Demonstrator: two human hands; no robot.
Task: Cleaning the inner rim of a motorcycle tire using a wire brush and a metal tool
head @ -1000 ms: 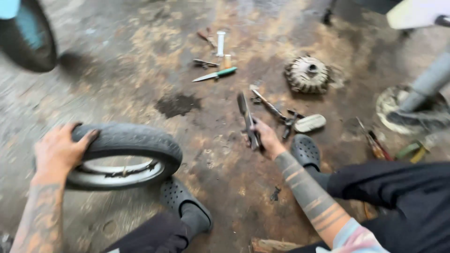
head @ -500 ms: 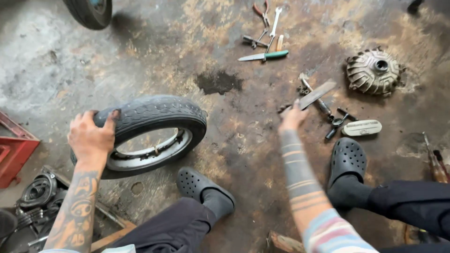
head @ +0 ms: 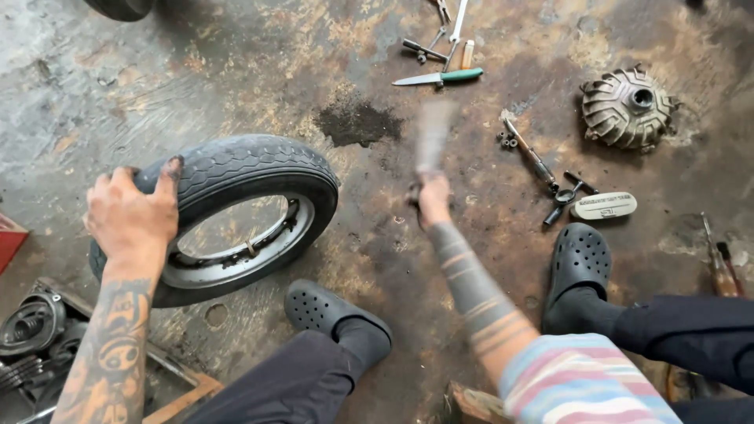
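A small black tyre on a metal rim (head: 236, 212) stands tilted on the stained concrete floor at the left. My left hand (head: 133, 216) grips the top of its tread and holds it up. My right hand (head: 433, 196) is raised over the floor in the middle, shut on a flat metal tool (head: 433, 137) that points away from me and is blurred by motion. The tool is clear of the tyre, to its right.
Loose tools lie at the top: a green-handled knife (head: 440, 77), spanners (head: 452, 27), a long bar (head: 530, 153). A finned metal engine part (head: 628, 108) sits top right. Engine parts (head: 31, 330) lie at bottom left. My feet wear black clogs (head: 577, 263).
My right hand has lifted the metal tool off the floor by the right-hand tools and swung it left towards the tyre. My left hand keeps its hold on the tyre.
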